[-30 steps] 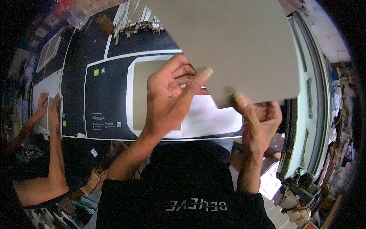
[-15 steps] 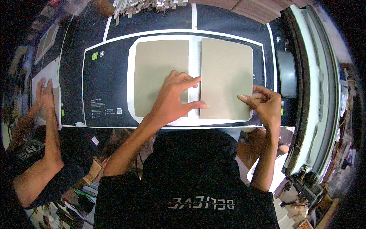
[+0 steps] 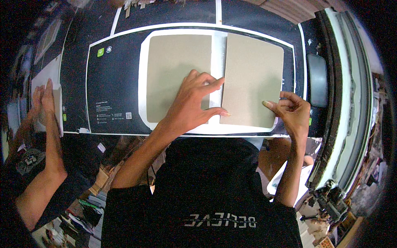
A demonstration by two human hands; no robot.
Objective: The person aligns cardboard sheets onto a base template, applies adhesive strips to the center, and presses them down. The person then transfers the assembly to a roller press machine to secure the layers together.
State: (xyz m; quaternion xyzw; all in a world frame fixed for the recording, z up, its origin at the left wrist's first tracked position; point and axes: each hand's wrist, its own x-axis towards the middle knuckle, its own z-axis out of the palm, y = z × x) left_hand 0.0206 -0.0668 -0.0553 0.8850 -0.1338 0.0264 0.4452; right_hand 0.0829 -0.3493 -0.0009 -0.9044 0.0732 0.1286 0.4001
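Note:
Two beige greyboard panels lie on a white paper sheet (image 3: 144,99) with cut corners. The left panel (image 3: 173,58) is flat on the sheet. A narrow strip of the sheet shows between it and the right panel (image 3: 252,78). At that panel's left edge is my left hand (image 3: 186,99), index finger and thumb spread apart and touching the edge. My right hand (image 3: 291,111) grips the right panel by its lower right edge, thumb on top and fingers at the side. Whether this panel rests fully on the sheet, I cannot tell.
Beneath the sheet is a dark printed mat (image 3: 111,91) with white borders. A dark rounded object (image 3: 317,80) lies to the right, beside a long pale metal machine part (image 3: 345,95). At far left, a co-worker's hands (image 3: 46,99) press on a white sheet. Brown boards (image 3: 289,10) lie at the back.
The whole view has shifted slightly. Both hands keep nearly the same places on the right panel, which has barely moved relative to the sheet.

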